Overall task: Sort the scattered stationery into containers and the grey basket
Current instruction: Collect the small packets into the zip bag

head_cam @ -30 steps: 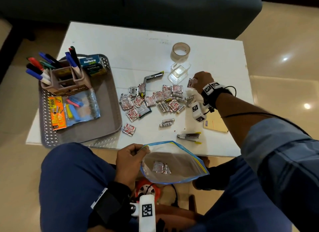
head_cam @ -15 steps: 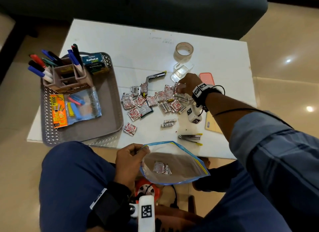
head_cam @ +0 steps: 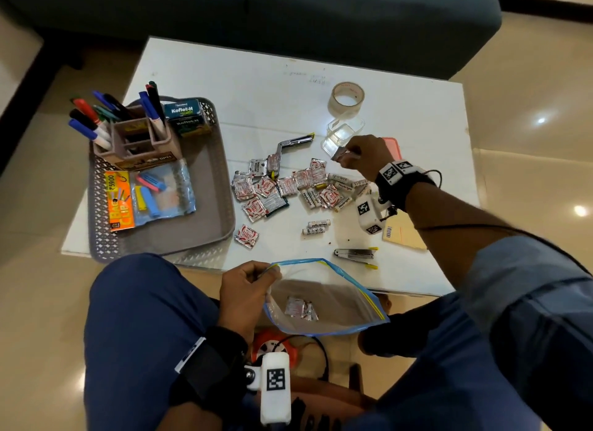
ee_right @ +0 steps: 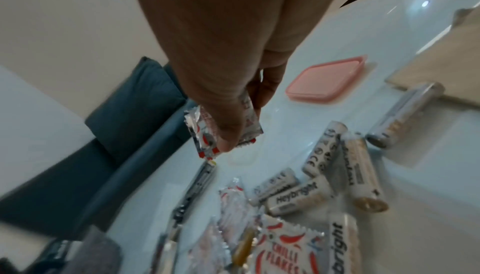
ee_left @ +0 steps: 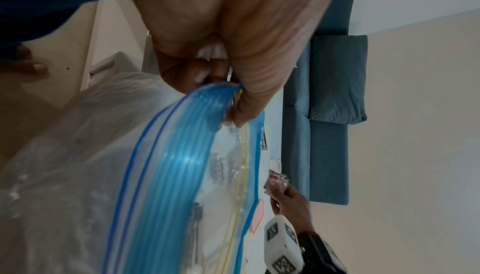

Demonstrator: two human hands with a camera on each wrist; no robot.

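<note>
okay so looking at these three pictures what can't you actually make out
- Head view: the count of silver sachets inside the clear blue-rimmed zip bag; they overlap.
- Right wrist view: the print on the silver sachet pinched by the right hand; thumb and blur hide it.
- Left wrist view: the bag's contents; the left hand and the blue rim block them.

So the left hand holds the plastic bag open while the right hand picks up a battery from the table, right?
Not quite. The left hand does hold the plastic bag open, but the right hand pinches a small sachet, not a battery; the right wrist view shows it.
</note>
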